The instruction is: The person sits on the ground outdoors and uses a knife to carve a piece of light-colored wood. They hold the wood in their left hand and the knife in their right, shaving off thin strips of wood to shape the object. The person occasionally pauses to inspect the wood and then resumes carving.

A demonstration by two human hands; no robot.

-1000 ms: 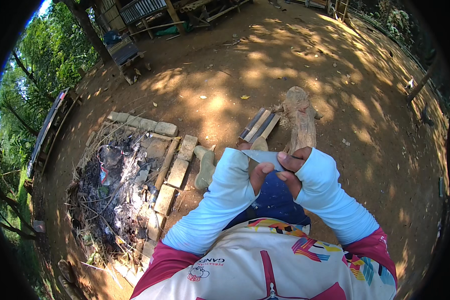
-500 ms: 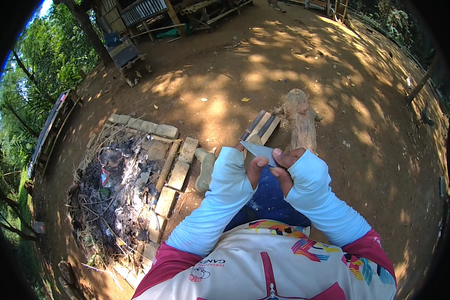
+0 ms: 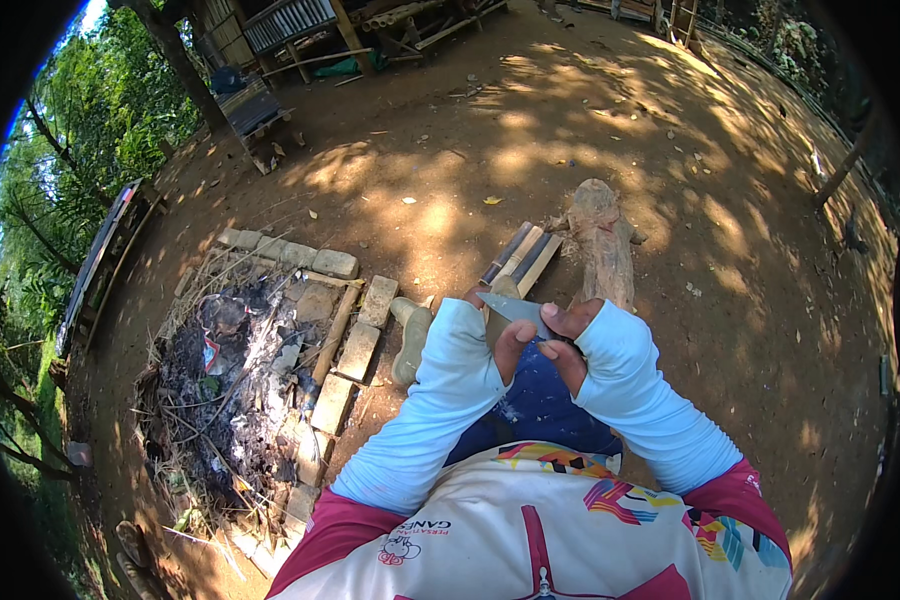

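A grey, pointed knife blade lies between my two hands above my blue-clad lap, its tip toward the far left. My right hand is closed at its wide end, thumb on top; any handle is hidden. My left hand is curled around the blade's near side, thumb by its lower edge and other fingers mostly hidden behind the blade and sleeve. Pale blue sleeves cover both wrists. Just beyond the hands lie dark and pale split bamboo strips, beside a log.
To the left, a fire pit of ash and twigs is edged with bricks. A boot stands between the bricks and my left arm. Farther off are a low bench and a bamboo structure.
The blade has tipped slightly, its point now a little lower and farther left. My left thumb has shifted slightly down; my right hand stays nearly in place.
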